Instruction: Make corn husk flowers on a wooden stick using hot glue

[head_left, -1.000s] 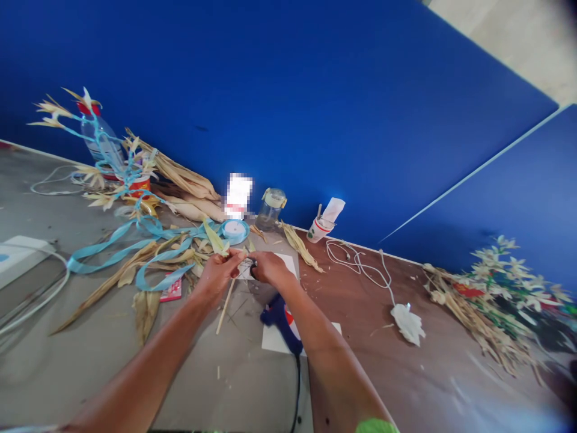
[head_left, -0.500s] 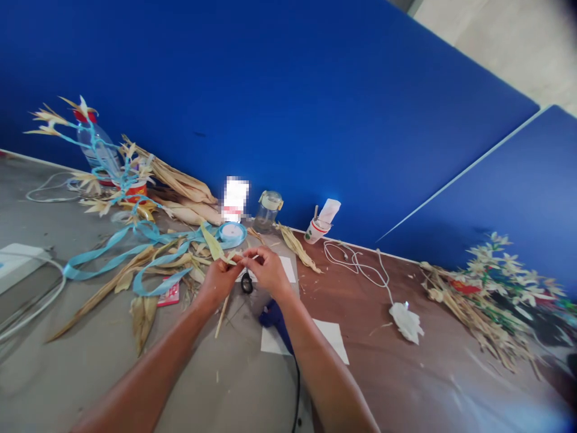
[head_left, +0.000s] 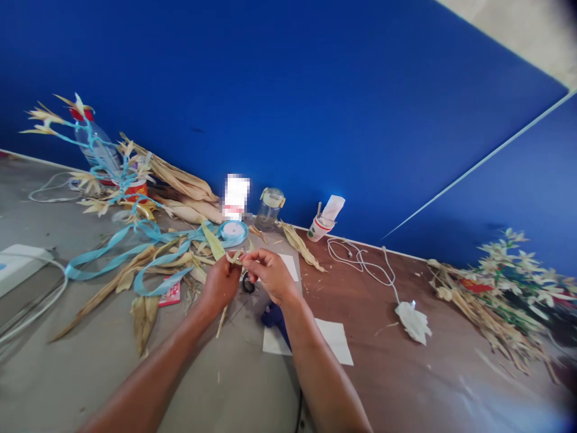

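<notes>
My left hand [head_left: 222, 281] is closed on a pale green corn husk [head_left: 235, 258], whose small cut or folded end stands out above the fingers. A longer green husk leaf [head_left: 211, 240] rises behind this hand; whether it is the same piece I cannot tell. At the right, my right hand [head_left: 271, 275] pinches the end of the husk between thumb and fingers. Under the hands lies a black ring-shaped handle [head_left: 247, 282], partly hidden. A dark blue tool [head_left: 274, 317] with a black cable, perhaps a glue gun, rests on white paper [head_left: 336, 340] beneath my right forearm.
Blue ribbon [head_left: 108, 252] and dried husks [head_left: 97, 291] spread over the left side. A ribbon roll [head_left: 233, 230], a glass jar [head_left: 269, 210] and a paper cup [head_left: 320, 228] stand along the blue partition [head_left: 288, 108]. White cable [head_left: 360, 261] and husk flowers [head_left: 518, 270] lie right.
The view has shifted slightly. My left hand has turned, with its back more toward me, and the husk's end shows more clearly between the hands. My right hand still pinches.
</notes>
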Demonstrator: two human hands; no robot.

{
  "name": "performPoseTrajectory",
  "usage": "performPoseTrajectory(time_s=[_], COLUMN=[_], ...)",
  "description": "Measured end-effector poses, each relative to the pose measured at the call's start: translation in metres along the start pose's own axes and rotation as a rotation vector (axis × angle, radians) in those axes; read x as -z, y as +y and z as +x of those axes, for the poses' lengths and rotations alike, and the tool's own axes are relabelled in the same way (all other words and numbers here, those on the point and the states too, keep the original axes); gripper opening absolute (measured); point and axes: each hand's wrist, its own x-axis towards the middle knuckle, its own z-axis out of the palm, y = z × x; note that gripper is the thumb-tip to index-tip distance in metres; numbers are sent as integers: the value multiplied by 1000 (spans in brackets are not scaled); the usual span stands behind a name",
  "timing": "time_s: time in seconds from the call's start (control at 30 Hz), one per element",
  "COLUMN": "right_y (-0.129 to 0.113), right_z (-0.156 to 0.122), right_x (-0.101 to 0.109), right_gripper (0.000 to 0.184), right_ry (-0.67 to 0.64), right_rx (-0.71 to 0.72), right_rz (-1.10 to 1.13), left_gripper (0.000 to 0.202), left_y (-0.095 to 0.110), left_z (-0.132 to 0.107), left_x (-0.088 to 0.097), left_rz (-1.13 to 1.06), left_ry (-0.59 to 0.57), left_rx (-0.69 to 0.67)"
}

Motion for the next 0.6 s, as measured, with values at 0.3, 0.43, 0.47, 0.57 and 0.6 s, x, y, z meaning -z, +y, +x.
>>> performPoseTrajectory(time_s=[0.3, 0.43, 0.47, 0.57, 0.6], right_y=[-5, -9, -10, -15, -16], right_z=[-2, -4, -4, -5, -6], right_x=[3, 5, 7, 17, 20], right_gripper=[15, 15, 14, 14, 14], right_ry=[-24, 13, 13, 14, 15], right_rx=[-53, -34, -21, 20, 31], right_rz=[8, -35, -52, -98, -108], left_gripper=[24, 23, 26, 39, 42], left_y=[-8, -4, -3, 1, 2], left_z=[-3, -6, -6, -7, -7], left_x=[-1, -4, -4, -3, -3], left_rz=[100, 32, -11, -207, -281], left_ry=[7, -47, -67, -132, -150], left_rx=[-60, -59, -57, 7, 53])
